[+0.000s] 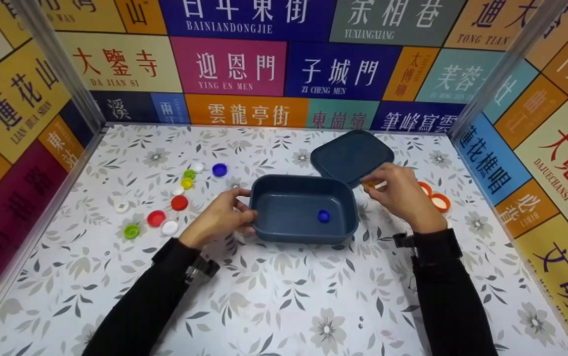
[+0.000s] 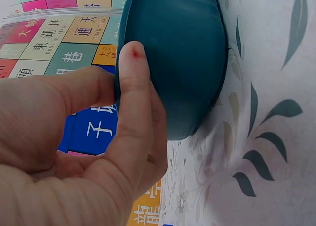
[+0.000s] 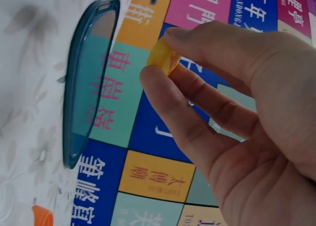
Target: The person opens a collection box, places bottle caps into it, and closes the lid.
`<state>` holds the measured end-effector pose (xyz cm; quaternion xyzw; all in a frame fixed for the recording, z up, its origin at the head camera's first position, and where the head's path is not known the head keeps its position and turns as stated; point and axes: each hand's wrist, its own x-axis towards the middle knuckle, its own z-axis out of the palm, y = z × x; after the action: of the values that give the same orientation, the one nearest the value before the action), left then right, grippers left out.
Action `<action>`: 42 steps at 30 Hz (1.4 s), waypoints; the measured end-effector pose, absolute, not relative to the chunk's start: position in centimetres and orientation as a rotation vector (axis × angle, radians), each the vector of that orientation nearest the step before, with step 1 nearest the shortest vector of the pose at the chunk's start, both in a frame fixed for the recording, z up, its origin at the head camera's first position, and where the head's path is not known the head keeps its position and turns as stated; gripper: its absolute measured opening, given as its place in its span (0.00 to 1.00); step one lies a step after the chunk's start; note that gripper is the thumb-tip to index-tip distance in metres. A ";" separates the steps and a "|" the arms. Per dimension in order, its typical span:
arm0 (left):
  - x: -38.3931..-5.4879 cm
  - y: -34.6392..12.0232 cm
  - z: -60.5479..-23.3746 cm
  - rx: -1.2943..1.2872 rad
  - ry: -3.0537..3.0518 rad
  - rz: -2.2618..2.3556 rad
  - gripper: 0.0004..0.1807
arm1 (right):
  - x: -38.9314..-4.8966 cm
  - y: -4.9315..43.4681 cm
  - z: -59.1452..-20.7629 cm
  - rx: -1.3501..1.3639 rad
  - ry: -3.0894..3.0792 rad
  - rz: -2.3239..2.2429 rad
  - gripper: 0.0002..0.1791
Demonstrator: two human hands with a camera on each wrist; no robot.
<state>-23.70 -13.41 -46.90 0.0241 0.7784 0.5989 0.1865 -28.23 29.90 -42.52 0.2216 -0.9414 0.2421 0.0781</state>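
Observation:
A dark blue-grey rectangular box (image 1: 274, 207) without its lid stands on the table, a blue bottle cap (image 1: 324, 216) on its floor. My left hand (image 1: 227, 212) holds the box by its left end. In the left wrist view the fingers lie along the outer wall (image 2: 182, 63) and the thumb is at the rim. My right hand (image 1: 395, 190) pinches a yellow bottle cap (image 3: 162, 56) between thumb and fingertips, raised to the right of the box. Behind that hand lies the flat box lid (image 1: 350, 153).
Left of the box several loose caps are scattered, among them a red one (image 1: 156, 218), a green one (image 1: 131, 231), a white one (image 1: 170, 228) and a blue one (image 1: 219, 170). Orange caps (image 1: 440, 202) lie right of my right hand. Printed panels (image 1: 237, 66) wall the table's back and sides.

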 end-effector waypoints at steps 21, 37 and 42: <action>-23.9 -13.4 -46.9 0.030 2.205 1.647 0.36 | -25.7 25.6 -41.8 1.006 -2.687 0.720 0.09; -23.9 -13.4 -46.8 0.044 2.195 1.665 0.36 | -25.3 23.0 -44.0 1.249 -2.904 0.671 0.09; -23.9 -13.5 -46.8 0.043 2.191 1.664 0.36 | -25.3 22.7 -44.5 1.268 -2.904 0.569 0.08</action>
<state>-23.88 -13.48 -46.84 0.0154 0.7813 0.5931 0.1938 -25.27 22.73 -44.51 0.3936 -0.9013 0.1765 -0.0392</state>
